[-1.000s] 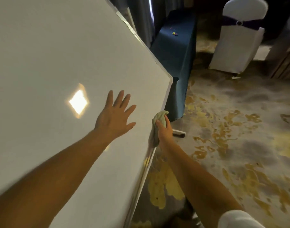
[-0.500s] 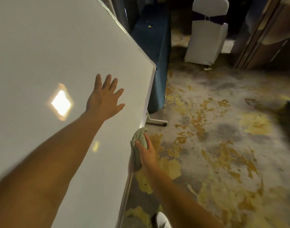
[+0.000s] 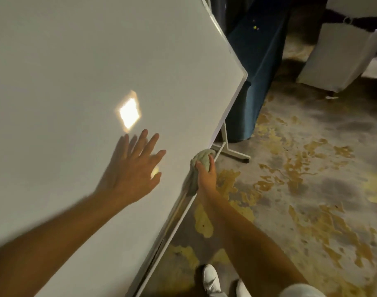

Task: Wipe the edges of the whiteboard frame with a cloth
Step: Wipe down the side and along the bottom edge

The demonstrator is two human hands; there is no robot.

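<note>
A large whiteboard (image 3: 76, 71) fills the left of the head view, tilted in the picture, with a bright lamp reflection on it. Its metal frame edge (image 3: 230, 103) runs down the right side to the bottom of the view. My left hand (image 3: 134, 168) lies flat on the board face, fingers spread, holding nothing. My right hand (image 3: 205, 174) grips a bunched pale green cloth (image 3: 201, 159) and presses it against the frame edge, just below the board's lower right corner area. Part of the cloth hangs down along the edge under my hand.
The whiteboard's white stand foot (image 3: 230, 151) sticks out on the floor just beyond the cloth. A table with a dark blue cloth (image 3: 254, 71) stands behind the board. A white-covered chair (image 3: 341, 50) is at the far right. My white shoes (image 3: 211, 279) stand on patterned carpet.
My right hand has slid the cloth along the frame edge, back and forth over the second. My left hand has shifted lower on the board, below the lamp reflection. The view has swung.
</note>
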